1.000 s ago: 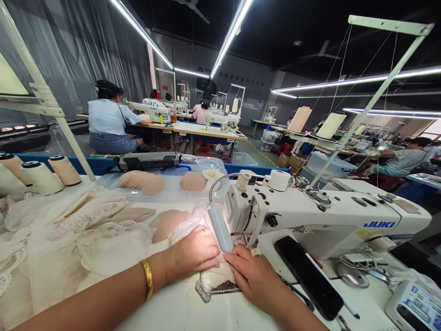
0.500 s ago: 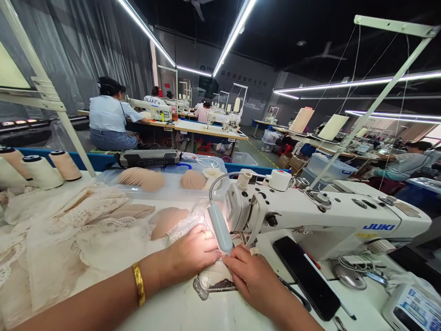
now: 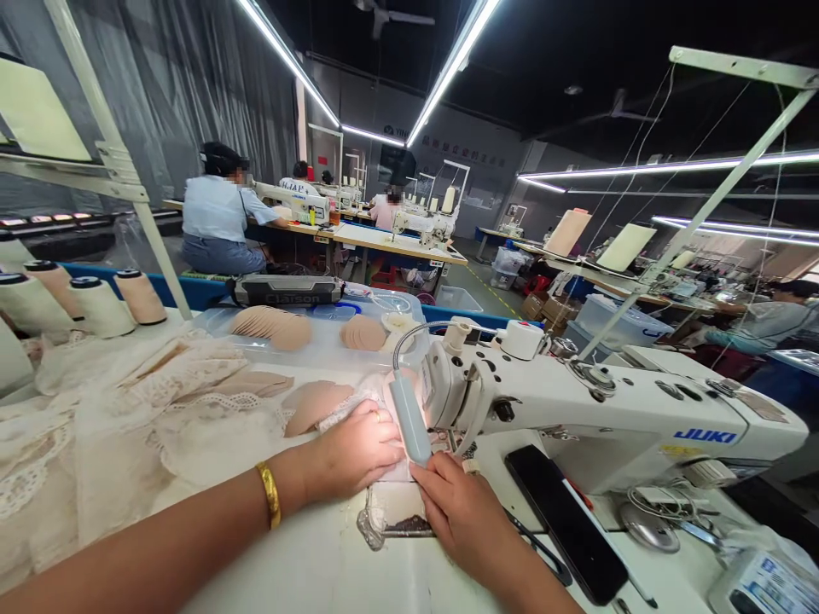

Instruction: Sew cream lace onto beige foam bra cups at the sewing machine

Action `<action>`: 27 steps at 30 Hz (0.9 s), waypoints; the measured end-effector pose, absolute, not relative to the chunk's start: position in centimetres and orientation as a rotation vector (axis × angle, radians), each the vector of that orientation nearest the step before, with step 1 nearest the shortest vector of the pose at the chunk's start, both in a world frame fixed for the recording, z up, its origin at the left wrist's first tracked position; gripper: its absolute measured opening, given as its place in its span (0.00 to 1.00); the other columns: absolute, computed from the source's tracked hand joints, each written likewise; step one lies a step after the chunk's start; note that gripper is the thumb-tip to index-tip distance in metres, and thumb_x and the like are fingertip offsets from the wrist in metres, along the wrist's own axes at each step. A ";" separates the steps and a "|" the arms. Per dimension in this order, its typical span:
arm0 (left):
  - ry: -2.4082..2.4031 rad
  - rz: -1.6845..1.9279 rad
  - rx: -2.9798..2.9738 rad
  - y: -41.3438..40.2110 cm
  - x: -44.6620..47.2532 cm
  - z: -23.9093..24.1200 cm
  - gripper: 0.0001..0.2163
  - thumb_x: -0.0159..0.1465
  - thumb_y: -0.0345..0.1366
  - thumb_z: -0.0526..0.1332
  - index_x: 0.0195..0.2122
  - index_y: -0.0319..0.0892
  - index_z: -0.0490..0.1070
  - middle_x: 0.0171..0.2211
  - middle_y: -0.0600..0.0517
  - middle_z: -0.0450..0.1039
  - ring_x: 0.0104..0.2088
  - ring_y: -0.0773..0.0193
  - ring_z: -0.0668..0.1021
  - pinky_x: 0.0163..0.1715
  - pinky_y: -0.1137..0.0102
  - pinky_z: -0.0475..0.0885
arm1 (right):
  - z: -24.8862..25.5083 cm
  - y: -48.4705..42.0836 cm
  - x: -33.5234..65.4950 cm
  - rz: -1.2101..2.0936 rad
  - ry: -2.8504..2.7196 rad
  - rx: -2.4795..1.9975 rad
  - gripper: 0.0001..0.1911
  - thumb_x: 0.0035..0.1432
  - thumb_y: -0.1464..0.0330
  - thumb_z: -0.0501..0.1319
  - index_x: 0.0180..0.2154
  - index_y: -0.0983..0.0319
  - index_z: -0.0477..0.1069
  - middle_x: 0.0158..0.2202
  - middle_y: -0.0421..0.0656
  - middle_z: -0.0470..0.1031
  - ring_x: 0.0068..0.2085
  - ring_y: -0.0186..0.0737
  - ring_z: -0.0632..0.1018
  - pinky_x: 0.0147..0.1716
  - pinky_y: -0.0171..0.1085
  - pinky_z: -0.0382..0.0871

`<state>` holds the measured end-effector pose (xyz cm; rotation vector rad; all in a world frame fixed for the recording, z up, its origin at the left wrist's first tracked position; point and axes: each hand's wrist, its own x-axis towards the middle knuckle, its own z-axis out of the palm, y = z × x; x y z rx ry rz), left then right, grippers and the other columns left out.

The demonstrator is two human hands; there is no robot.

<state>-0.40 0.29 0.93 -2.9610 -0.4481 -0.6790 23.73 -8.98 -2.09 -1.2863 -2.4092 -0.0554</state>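
Note:
My left hand (image 3: 356, 450), with a ring and a gold bracelet, lies flat on cream lace fabric (image 3: 349, 411) just left of the needle of a white JUKI sewing machine (image 3: 595, 408). Its fingers are stretched out and press the fabric down. My right hand (image 3: 461, 510) rests in front of the needle with its fingertips pinching the fabric edge under the machine's small grey lamp (image 3: 407, 418). A beige bra cup (image 3: 315, 402) lies in the lace just beyond my left hand.
A heap of lace pieces (image 3: 128, 426) covers the table's left. A clear tray (image 3: 326, 341) holds stacked beige pads. Thread cones (image 3: 137, 296) stand far left. A black phone (image 3: 563, 520) lies right of my hand. Other people sew at tables behind.
Both hands have slid a little away from me, feeding the fabric toward the needle. The camera has shifted slightly right and up.

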 end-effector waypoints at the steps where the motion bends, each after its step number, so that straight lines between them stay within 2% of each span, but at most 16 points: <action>1: -0.446 -0.649 -2.984 0.4 -0.4 0.9 0.05 0.71 0.30 0.62 0.38 0.46 0.75 0.40 0.49 0.79 0.43 0.53 0.78 0.56 0.56 0.66 | -2.2 -9.0 23.7 -0.052 -2.404 -1.287 0.18 0.64 0.80 0.59 0.52 0.60 0.75 0.39 0.46 0.77 0.36 0.47 0.79 0.31 0.39 0.68; 5: -0.547 -0.662 -3.075 0.9 -0.1 0.6 0.06 0.69 0.27 0.60 0.39 0.45 0.74 0.38 0.49 0.78 0.43 0.52 0.78 0.53 0.58 0.67 | -2.2 -8.9 23.9 0.009 -2.365 -1.224 0.15 0.66 0.79 0.55 0.47 0.59 0.75 0.38 0.47 0.76 0.38 0.48 0.78 0.33 0.39 0.68; 8: -0.627 -0.733 -3.075 0.2 -0.3 0.7 0.09 0.69 0.24 0.56 0.39 0.44 0.72 0.35 0.49 0.78 0.39 0.54 0.78 0.46 0.62 0.69 | -1.9 -9.3 23.7 0.194 -2.249 -1.178 0.14 0.71 0.75 0.52 0.46 0.57 0.75 0.39 0.47 0.77 0.40 0.48 0.77 0.38 0.42 0.69; 11: -0.612 -0.812 -3.073 -2.3 -1.4 1.4 0.12 0.70 0.22 0.52 0.44 0.43 0.71 0.38 0.48 0.79 0.38 0.57 0.78 0.44 0.64 0.70 | -1.2 -10.2 22.0 0.729 -1.945 -1.234 0.11 0.75 0.63 0.54 0.52 0.56 0.71 0.37 0.43 0.76 0.38 0.45 0.76 0.39 0.42 0.68; 12: -0.594 -0.858 -3.105 -3.5 -2.0 1.5 0.13 0.70 0.22 0.52 0.46 0.44 0.71 0.39 0.49 0.80 0.39 0.58 0.79 0.46 0.65 0.70 | -0.9 -10.6 21.1 0.967 -1.783 -1.222 0.14 0.75 0.58 0.56 0.56 0.56 0.68 0.35 0.41 0.75 0.35 0.43 0.75 0.37 0.41 0.67; 14: -0.602 -0.943 -3.201 -5.7 -3.7 1.5 0.14 0.71 0.22 0.53 0.50 0.46 0.72 0.44 0.49 0.81 0.45 0.60 0.80 0.50 0.67 0.71 | -0.5 -11.5 19.0 1.341 -1.439 -1.127 0.26 0.70 0.51 0.61 0.62 0.56 0.61 0.31 0.36 0.73 0.31 0.39 0.72 0.34 0.37 0.67; 16: -0.756 -0.999 -3.229 -7.2 -6.1 1.0 0.16 0.71 0.25 0.56 0.54 0.48 0.72 0.52 0.49 0.80 0.52 0.58 0.80 0.54 0.66 0.71 | -0.2 -12.4 17.0 1.469 -1.168 -1.022 0.34 0.63 0.51 0.69 0.63 0.57 0.62 0.28 0.33 0.71 0.29 0.36 0.70 0.32 0.35 0.66; 20: -1.320 -1.074 -2.842 -9.4 -11.0 -0.4 0.21 0.67 0.31 0.61 0.61 0.50 0.72 0.59 0.45 0.78 0.56 0.47 0.79 0.56 0.56 0.72 | 0.0 -13.9 14.3 1.445 -0.787 -0.920 0.33 0.54 0.55 0.77 0.58 0.54 0.71 0.28 0.32 0.71 0.29 0.35 0.72 0.32 0.34 0.67; 22: -1.566 -1.265 -2.610 -11.5 -11.8 -0.4 0.21 0.68 0.34 0.62 0.62 0.52 0.73 0.61 0.45 0.76 0.59 0.44 0.76 0.59 0.53 0.70 | 0.0 -14.4 13.5 1.448 -0.671 -0.878 0.31 0.52 0.56 0.78 0.55 0.52 0.75 0.29 0.32 0.71 0.29 0.36 0.73 0.33 0.36 0.70; 24: -1.760 -1.584 -2.564 -14.5 -10.9 0.2 0.15 0.70 0.42 0.64 0.58 0.52 0.76 0.55 0.46 0.79 0.55 0.47 0.78 0.58 0.57 0.70 | -0.1 -15.0 12.9 1.434 -0.628 -0.857 0.29 0.51 0.55 0.79 0.53 0.51 0.77 0.28 0.33 0.70 0.29 0.36 0.74 0.33 0.37 0.72; 25: -1.845 -1.732 -2.724 -16.0 -10.0 0.4 0.12 0.70 0.48 0.65 0.51 0.50 0.79 0.46 0.48 0.81 0.46 0.51 0.80 0.51 0.62 0.73 | -0.2 -15.3 12.6 1.414 -0.626 -0.858 0.28 0.51 0.55 0.79 0.52 0.52 0.79 0.28 0.33 0.70 0.28 0.37 0.74 0.32 0.37 0.73; 26: -1.946 -1.834 -3.027 -17.5 -8.9 0.6 0.16 0.70 0.55 0.64 0.45 0.48 0.81 0.38 0.49 0.80 0.39 0.53 0.80 0.44 0.64 0.75 | -0.3 -15.7 12.2 1.386 -0.633 -0.867 0.27 0.50 0.54 0.79 0.51 0.52 0.80 0.28 0.33 0.71 0.28 0.37 0.74 0.31 0.37 0.72; 27: -2.098 -1.919 -3.312 -18.7 -7.7 0.7 0.23 0.68 0.62 0.62 0.42 0.46 0.82 0.34 0.48 0.80 0.36 0.54 0.79 0.43 0.64 0.75 | -0.5 -16.2 11.9 1.349 -0.644 -0.886 0.26 0.51 0.53 0.79 0.50 0.53 0.81 0.28 0.34 0.71 0.27 0.36 0.74 0.30 0.36 0.72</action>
